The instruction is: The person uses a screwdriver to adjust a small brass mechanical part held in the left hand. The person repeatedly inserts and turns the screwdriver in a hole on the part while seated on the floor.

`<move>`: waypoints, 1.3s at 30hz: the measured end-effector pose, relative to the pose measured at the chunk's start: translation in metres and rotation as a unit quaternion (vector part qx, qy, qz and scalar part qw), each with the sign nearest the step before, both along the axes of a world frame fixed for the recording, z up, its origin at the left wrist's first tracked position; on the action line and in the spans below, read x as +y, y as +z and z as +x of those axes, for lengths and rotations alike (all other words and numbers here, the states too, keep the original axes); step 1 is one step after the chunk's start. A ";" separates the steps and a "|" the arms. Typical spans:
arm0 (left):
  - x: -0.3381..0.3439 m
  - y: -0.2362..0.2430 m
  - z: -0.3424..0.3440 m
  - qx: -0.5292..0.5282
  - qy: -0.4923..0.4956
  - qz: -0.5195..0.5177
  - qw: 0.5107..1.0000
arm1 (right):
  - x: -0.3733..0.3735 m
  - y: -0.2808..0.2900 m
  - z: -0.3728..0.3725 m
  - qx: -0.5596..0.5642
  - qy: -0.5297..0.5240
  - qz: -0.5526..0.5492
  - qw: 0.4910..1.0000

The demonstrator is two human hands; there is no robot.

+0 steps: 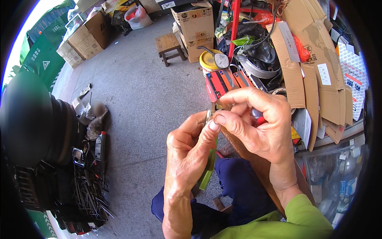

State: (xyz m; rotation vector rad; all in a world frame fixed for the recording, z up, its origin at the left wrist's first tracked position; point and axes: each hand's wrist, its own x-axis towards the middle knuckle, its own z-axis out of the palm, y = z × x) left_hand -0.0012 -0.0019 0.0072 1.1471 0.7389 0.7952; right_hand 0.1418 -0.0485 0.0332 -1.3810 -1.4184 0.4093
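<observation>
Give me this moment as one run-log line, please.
left hand: pinches small metal part | right hand: closed on red-handled tool at the part | behind: wooden stool, cardboard boxes

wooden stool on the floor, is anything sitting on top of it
No, the small wooden stool stands with a bare seat on the grey concrete floor, beside the stacked cardboard boxes.

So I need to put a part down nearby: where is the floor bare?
Bare grey floor runs between the wooden stool and the tool pile, left of the left hand. Crowded: flattened cardboard and red boxes beyond the right hand.
</observation>
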 end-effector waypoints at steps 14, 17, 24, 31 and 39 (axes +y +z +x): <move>0.000 -0.005 0.003 0.008 -0.004 0.023 1.000 | 0.012 -0.014 0.002 -0.019 -0.051 0.066 0.996; 0.000 -0.003 0.003 0.017 -0.006 0.016 1.000 | 0.011 -0.014 0.002 -0.026 -0.052 0.065 0.996; -0.001 -0.003 0.002 0.013 0.013 0.026 0.999 | 0.004 -0.008 -0.003 -0.092 -0.063 0.062 0.992; 0.000 -0.006 0.002 0.008 0.035 0.021 0.999 | 0.000 -0.006 -0.011 -0.053 -0.003 0.077 0.996; 0.002 -0.006 0.001 0.017 0.033 0.032 0.999 | 0.001 -0.007 -0.012 -0.081 -0.004 0.073 0.994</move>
